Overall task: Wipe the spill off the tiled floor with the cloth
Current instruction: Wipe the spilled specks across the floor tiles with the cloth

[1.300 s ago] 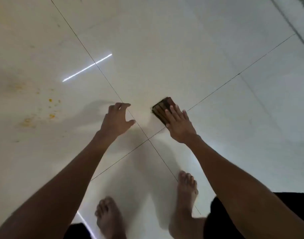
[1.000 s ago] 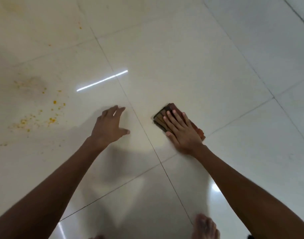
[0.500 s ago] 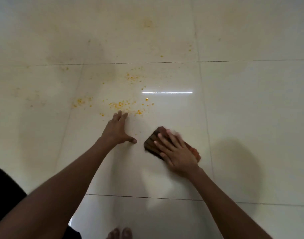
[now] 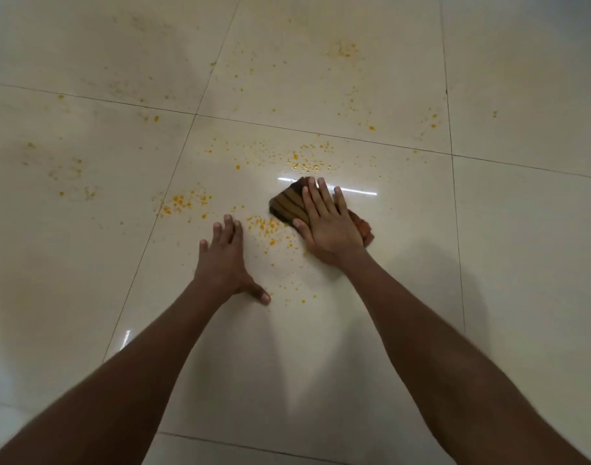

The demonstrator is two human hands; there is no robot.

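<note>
A folded brown striped cloth (image 4: 287, 204) lies flat on the cream tiled floor (image 4: 321, 347). My right hand (image 4: 327, 226) presses down on it with fingers spread, covering its near half. An orange-yellow spill (image 4: 268, 226) is scattered in specks between my two hands, with more patches at the left (image 4: 185, 203) and beyond the cloth (image 4: 309, 159). My left hand (image 4: 225, 260) rests flat on the floor with fingers apart, holding nothing, its fingertips at the edge of the specks.
Fainter orange specks and smears spread over the far tiles (image 4: 346, 50) and to the left (image 4: 69, 169). Dark grout lines (image 4: 321, 132) cross the floor. A bright light reflection (image 4: 357, 190) shines just right of the cloth.
The view has swung toward the spill, which now lies right in front. My right hand has slid the cloth up to the specks, and my left hand has settled flat on the floor.
</note>
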